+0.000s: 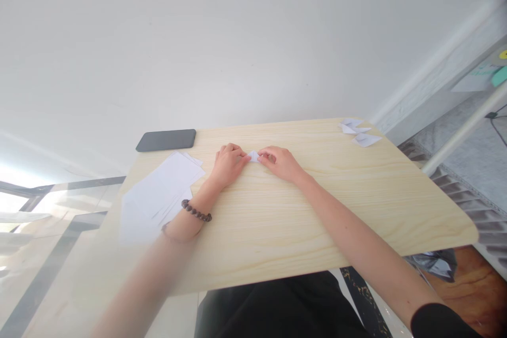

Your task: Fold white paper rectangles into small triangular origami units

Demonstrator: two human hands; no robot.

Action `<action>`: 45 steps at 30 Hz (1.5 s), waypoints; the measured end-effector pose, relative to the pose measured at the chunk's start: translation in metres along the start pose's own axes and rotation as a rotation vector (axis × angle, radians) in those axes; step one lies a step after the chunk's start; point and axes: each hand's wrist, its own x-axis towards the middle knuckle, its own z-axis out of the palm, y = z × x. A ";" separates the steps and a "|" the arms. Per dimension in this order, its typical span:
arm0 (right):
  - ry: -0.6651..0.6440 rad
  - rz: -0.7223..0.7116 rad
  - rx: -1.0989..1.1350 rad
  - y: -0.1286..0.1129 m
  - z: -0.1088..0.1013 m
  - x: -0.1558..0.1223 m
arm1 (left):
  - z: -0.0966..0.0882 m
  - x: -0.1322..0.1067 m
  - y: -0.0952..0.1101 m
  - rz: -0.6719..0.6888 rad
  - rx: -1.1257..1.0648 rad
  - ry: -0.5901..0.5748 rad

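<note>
Fingertips of the left hand and right hand pinch a small folded white paper piece between them on the pale wooden tabletop. Left of that piece lie loose white sheets; a dark phone sits beyond them.

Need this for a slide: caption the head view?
Left hand and right hand pinch a small folded paper on a wooden table, white sheets alongside.
</note>
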 end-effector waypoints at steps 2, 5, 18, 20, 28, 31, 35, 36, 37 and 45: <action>-0.007 -0.020 -0.024 0.001 0.000 0.000 | 0.000 0.001 0.000 -0.010 -0.003 -0.006; -0.010 -0.012 -0.029 0.002 0.001 0.001 | -0.001 0.001 0.001 -0.015 -0.002 -0.013; -0.043 0.105 0.010 -0.007 -0.003 0.003 | 0.000 -0.001 0.006 -0.040 0.046 -0.013; -0.045 0.114 0.025 -0.006 -0.003 0.003 | -0.001 0.000 0.006 -0.041 0.038 -0.016; -0.015 0.155 -0.034 -0.008 -0.001 0.005 | -0.003 0.000 0.005 -0.033 0.031 0.014; -0.030 0.144 -0.068 -0.009 -0.001 0.007 | -0.002 0.000 0.005 -0.027 0.061 0.028; -0.027 0.136 -0.099 -0.009 0.000 0.008 | -0.002 0.001 0.005 -0.027 0.074 0.038; -0.025 0.138 -0.103 -0.009 0.000 0.008 | -0.002 0.001 0.005 -0.036 0.068 0.039; -0.023 0.139 -0.106 -0.009 0.000 0.008 | -0.002 0.002 0.005 -0.048 0.057 0.038; 0.008 0.138 -0.133 -0.008 0.004 0.007 | 0.000 0.001 0.006 -0.061 0.061 0.041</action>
